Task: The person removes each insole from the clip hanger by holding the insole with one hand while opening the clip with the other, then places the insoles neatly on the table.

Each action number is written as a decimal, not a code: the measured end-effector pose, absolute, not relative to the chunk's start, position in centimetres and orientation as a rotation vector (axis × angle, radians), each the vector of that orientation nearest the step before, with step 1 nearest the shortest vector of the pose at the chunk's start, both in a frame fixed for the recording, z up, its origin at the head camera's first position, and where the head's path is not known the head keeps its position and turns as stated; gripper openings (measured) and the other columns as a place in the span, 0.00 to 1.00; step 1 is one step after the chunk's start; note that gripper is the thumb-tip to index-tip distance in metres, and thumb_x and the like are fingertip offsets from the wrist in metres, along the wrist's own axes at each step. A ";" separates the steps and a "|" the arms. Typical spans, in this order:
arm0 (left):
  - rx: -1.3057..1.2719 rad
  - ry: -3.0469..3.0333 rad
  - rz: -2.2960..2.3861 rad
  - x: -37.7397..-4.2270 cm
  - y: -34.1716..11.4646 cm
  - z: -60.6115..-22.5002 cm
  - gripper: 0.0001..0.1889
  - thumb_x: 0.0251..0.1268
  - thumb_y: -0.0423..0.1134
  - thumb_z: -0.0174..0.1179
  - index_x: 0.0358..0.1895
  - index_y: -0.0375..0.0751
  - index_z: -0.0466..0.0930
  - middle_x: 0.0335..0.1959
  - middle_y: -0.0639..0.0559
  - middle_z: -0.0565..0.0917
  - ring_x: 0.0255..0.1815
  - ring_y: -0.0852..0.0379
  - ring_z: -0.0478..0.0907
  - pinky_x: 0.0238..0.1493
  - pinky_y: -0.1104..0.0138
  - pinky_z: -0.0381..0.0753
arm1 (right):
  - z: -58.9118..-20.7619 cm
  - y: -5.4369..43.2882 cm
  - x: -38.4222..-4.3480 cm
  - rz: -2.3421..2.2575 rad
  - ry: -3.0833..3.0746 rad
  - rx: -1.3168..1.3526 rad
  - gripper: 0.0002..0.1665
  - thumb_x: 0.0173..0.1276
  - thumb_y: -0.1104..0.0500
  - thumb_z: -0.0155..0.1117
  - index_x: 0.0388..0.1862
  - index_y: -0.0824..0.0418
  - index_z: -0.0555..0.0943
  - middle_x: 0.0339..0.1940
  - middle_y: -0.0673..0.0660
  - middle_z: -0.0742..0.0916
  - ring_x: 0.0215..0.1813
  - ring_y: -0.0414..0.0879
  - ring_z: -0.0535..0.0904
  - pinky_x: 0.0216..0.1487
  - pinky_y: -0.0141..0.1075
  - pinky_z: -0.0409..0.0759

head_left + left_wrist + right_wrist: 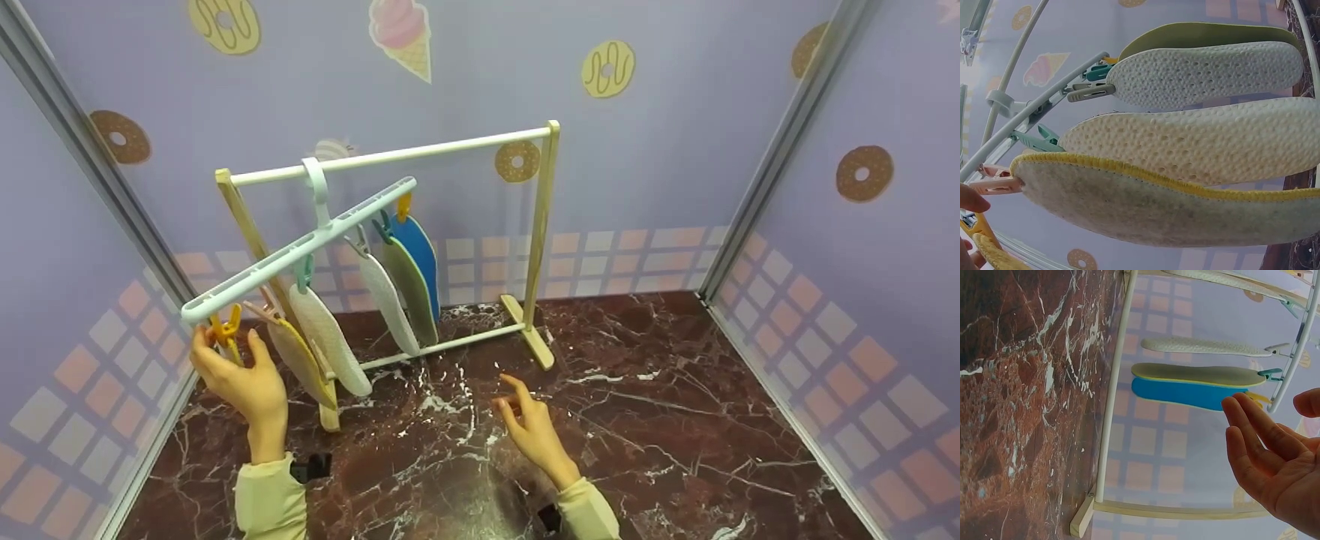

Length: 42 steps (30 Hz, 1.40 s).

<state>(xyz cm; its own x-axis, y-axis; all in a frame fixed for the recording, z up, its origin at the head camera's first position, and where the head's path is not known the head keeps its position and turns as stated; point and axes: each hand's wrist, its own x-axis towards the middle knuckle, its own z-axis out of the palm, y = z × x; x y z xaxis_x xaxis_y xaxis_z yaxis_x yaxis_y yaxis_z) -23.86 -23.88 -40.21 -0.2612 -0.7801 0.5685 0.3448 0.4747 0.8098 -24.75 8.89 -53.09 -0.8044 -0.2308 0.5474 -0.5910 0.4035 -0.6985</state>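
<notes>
A pale blue hanger point(262, 268) hangs tilted toward me from the top rail of a small rack point(390, 155). Insoles dangle from its clips: a blue one point(415, 247), an olive one point(411, 292), two white dimpled ones, and a grey one with yellow edging point(1162, 208). At the near end is an orange clip point(227, 324) with a yellow fuzzy insole point(999, 256), mostly hidden. My left hand point(251, 382) surrounds that clip, thumb apart from the other fingers. My right hand point(532, 431) hovers over the tabletop, fingers loosely bent, holding nothing.
The rack's wooden foot point(527, 330) stands on the dark red marbled tabletop point(645, 420). Lilac walls point(480, 67) printed with sweets and tiles close in the back and both sides. A white lower bar point(465, 341) joins the rack's feet.
</notes>
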 end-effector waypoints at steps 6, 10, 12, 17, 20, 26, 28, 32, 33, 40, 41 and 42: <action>0.427 -1.493 -1.103 -23.6 -24.2 -40.0 0.20 0.55 0.28 0.57 0.52 0.26 0.68 0.45 0.37 0.72 0.47 0.54 0.69 0.53 0.68 0.69 | -53.2 8.7 -24.6 1.353 -2.292 0.733 0.20 0.66 0.64 0.51 0.57 0.64 0.67 0.32 0.57 0.87 0.26 0.43 0.81 0.28 0.28 0.78; 0.438 -1.538 -1.086 -23.1 -24.3 -39.8 0.16 0.54 0.29 0.58 0.47 0.27 0.73 0.38 0.51 0.72 0.40 0.65 0.66 0.45 0.72 0.67 | -52.8 8.3 -24.2 1.351 -2.318 0.732 0.20 0.67 0.63 0.51 0.58 0.63 0.67 0.33 0.56 0.87 0.28 0.43 0.82 0.29 0.28 0.79; 0.430 -1.567 -1.087 -22.8 -24.3 -39.7 0.15 0.53 0.29 0.59 0.45 0.27 0.75 0.35 0.58 0.70 0.38 0.69 0.64 0.41 0.74 0.65 | -52.2 8.0 -23.6 1.361 -2.319 0.738 0.20 0.66 0.65 0.50 0.58 0.65 0.66 0.32 0.58 0.86 0.28 0.46 0.82 0.29 0.29 0.79; 0.372 -1.620 -1.100 -22.0 -24.3 -39.6 0.13 0.51 0.28 0.60 0.42 0.25 0.76 0.36 0.43 0.77 0.39 0.70 0.67 0.45 0.76 0.66 | -51.4 7.6 -22.9 1.379 -2.292 0.763 0.20 0.64 0.69 0.51 0.57 0.68 0.66 0.30 0.61 0.86 0.27 0.49 0.82 0.27 0.31 0.79; 0.350 -1.656 -1.106 -21.5 -24.1 -39.5 0.12 0.52 0.28 0.60 0.40 0.25 0.76 0.37 0.35 0.79 0.37 0.72 0.68 0.43 0.77 0.65 | -52.4 7.5 -23.3 1.350 -2.316 0.757 0.20 0.66 0.66 0.51 0.58 0.64 0.66 0.31 0.59 0.86 0.27 0.45 0.82 0.27 0.29 0.79; 0.360 -1.744 -1.154 -20.8 -23.4 -39.2 0.12 0.54 0.31 0.60 0.39 0.26 0.75 0.34 0.40 0.80 0.29 0.74 0.67 0.30 0.82 0.65 | -53.7 7.1 -23.6 1.358 -2.285 0.797 0.20 0.67 0.62 0.51 0.58 0.62 0.67 0.31 0.57 0.86 0.26 0.40 0.80 0.28 0.29 0.77; 0.366 -1.761 -1.162 -20.6 -23.2 -39.2 0.12 0.53 0.31 0.61 0.39 0.27 0.75 0.35 0.39 0.80 0.29 0.76 0.68 0.30 0.83 0.66 | -53.8 6.8 -23.5 1.358 -2.278 0.808 0.20 0.67 0.62 0.51 0.57 0.63 0.67 0.30 0.56 0.86 0.25 0.39 0.80 0.28 0.29 0.77; 0.333 -1.767 -1.187 -20.4 -22.7 -39.3 0.12 0.53 0.30 0.61 0.39 0.25 0.74 0.37 0.35 0.81 0.33 0.78 0.69 0.37 0.83 0.67 | -53.9 6.4 -23.2 1.357 -2.284 0.807 0.20 0.66 0.61 0.51 0.57 0.63 0.67 0.31 0.55 0.86 0.25 0.38 0.79 0.29 0.27 0.77; 0.324 -1.769 -1.193 -20.4 -22.5 -39.3 0.12 0.53 0.30 0.61 0.39 0.25 0.74 0.38 0.35 0.81 0.33 0.79 0.68 0.38 0.83 0.67 | -54.0 6.3 -23.2 1.358 -2.285 0.807 0.20 0.67 0.62 0.51 0.57 0.63 0.67 0.31 0.55 0.86 0.25 0.38 0.79 0.29 0.27 0.77; 0.279 -1.823 -1.197 -19.8 -21.4 -39.1 0.12 0.52 0.30 0.62 0.39 0.26 0.74 0.36 0.36 0.82 0.33 0.81 0.68 0.38 0.80 0.70 | -53.8 6.1 -23.0 1.374 -2.279 0.828 0.20 0.67 0.62 0.51 0.56 0.66 0.67 0.32 0.60 0.86 0.27 0.42 0.81 0.31 0.31 0.79; 0.269 -1.834 -1.192 -19.8 -21.3 -39.1 0.12 0.52 0.30 0.62 0.39 0.27 0.74 0.36 0.36 0.82 0.33 0.81 0.68 0.37 0.80 0.70 | -53.8 6.1 -23.0 1.376 -2.279 0.830 0.20 0.67 0.62 0.51 0.56 0.66 0.67 0.32 0.59 0.87 0.27 0.42 0.81 0.31 0.32 0.79; 0.256 -1.843 -1.192 -19.7 -21.1 -39.0 0.12 0.52 0.30 0.62 0.39 0.27 0.74 0.36 0.36 0.82 0.32 0.81 0.69 0.37 0.80 0.70 | -53.8 6.0 -23.0 1.375 -2.284 0.830 0.20 0.67 0.62 0.51 0.56 0.66 0.67 0.33 0.59 0.87 0.28 0.42 0.81 0.32 0.31 0.79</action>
<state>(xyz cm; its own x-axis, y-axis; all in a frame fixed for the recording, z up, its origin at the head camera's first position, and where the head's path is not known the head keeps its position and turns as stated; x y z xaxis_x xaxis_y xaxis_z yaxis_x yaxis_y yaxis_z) -19.75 -21.14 -39.00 -0.5750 -0.5873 0.5697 0.2784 0.5143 0.8112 -22.95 6.04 -53.78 -0.7681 -0.3029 0.5642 -0.6403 0.3579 -0.6796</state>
